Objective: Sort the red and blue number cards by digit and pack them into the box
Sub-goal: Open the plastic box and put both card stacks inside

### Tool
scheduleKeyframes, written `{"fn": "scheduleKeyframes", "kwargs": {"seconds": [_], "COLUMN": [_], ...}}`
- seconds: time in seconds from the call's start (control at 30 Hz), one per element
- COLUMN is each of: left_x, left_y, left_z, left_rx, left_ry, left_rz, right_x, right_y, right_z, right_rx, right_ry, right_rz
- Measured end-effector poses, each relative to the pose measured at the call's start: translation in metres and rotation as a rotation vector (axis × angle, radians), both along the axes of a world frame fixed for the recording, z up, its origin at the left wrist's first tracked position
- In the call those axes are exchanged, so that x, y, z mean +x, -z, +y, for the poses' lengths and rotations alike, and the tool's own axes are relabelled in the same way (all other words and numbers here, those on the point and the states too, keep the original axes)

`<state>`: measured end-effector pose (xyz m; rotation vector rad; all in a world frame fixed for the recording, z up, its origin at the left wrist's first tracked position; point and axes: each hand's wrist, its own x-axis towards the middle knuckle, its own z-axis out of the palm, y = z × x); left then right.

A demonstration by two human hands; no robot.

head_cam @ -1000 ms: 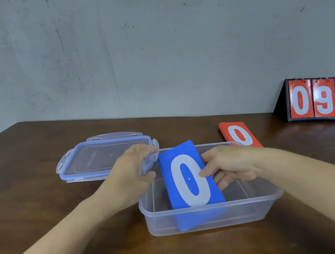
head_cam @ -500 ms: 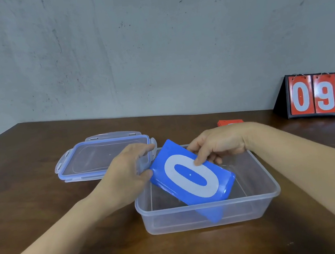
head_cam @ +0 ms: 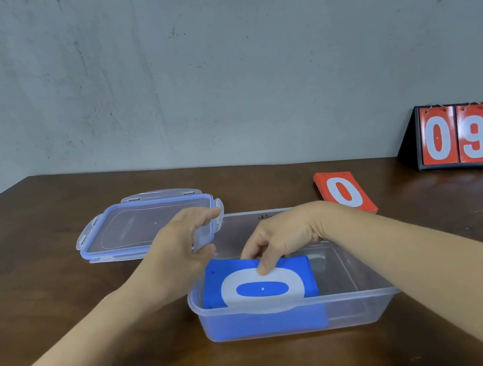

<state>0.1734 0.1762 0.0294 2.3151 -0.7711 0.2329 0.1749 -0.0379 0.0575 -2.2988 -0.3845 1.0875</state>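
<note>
The blue card stack (head_cam: pixel 262 289), a white 0 on top, lies flat inside the clear box (head_cam: pixel 358 310). It fills the left part, with its long side running along the front wall. Its left and near edges sit close to the walls. To its right the box floor is bare up to the right wall, and a strip of floor shows behind its far edge.

The right hand (head_cam: pixel 284 235) reaches in from above, fingers curled down over the far long edge, one fingertip on the white digit, pinching the stack. The left hand (head_cam: pixel 178 249) hangs over the box's far left corner, its fingers loosely curved with a gap to the thumb. It holds nothing I can see, and I cannot tell whether it touches the rim.

The box lid (head_cam: pixel 147 226) lies flat on the tabletop (head_cam: pixel 65 298), just beyond that left hand. A red card stack (head_cam: pixel 344 192) showing 0 lies past the box's far right corner, apart from it. A flip scoreboard (head_cam: pixel 470 134) stands farther right against the wall (head_cam: pixel 218 63).

Half a second ago the blue stack was tilted diagonally, one end above the rim. It has now turned and dropped level. The right hand has come nearer, uncovering the red stack.
</note>
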Motion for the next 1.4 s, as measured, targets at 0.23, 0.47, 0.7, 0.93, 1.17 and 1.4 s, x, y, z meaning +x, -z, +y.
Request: {"fn": "scheduleKeyframes", "kwargs": {"seconds": [0.23,0.47,0.7,0.93,1.17,1.4], "left_x": [0.0,-0.003,-0.005,-0.006,-0.005,-0.005], "left_y": [0.001,-0.003,-0.005,-0.003,0.001,0.004], "left_z": [-0.002,-0.008,-0.01,-0.01,-0.012,-0.014], "left_rx": [-0.005,0.026,0.049,0.008,-0.118,-0.133], "left_ry": [-0.011,-0.031,-0.053,-0.044,-0.036,-0.061], "left_rz": [0.008,0.002,0.0,0.014,0.058,0.075], "right_x": [0.001,-0.005,-0.011,-0.02,-0.046,-0.066], "right_y": [0.003,0.001,-0.001,-0.02,-0.042,-0.022], "right_z": [-0.009,-0.006,-0.004,-0.021,-0.043,-0.017], "right_rx": [-0.009,-0.006,-0.05,0.05,0.418,0.587], "right_ry": [0.109,0.044,-0.012,0.148,0.657,1.038], "right_rz": [-0.004,-0.051,-0.096,-0.107,-0.253,-0.026]}}
